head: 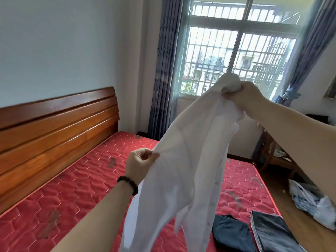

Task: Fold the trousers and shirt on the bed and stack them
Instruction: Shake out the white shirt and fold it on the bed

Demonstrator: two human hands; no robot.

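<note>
lifted shirt hides what looks like folded trousers

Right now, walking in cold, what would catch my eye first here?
A white shirt held up in mid-air over the bed, the right hand gripping its top and the left hand pinching its edge lower down. Beneath it spreads a bright red quilted mattress, with folded dark trousers lying near its lower right corner.

folded trousers on bed, shirt above.
</note>
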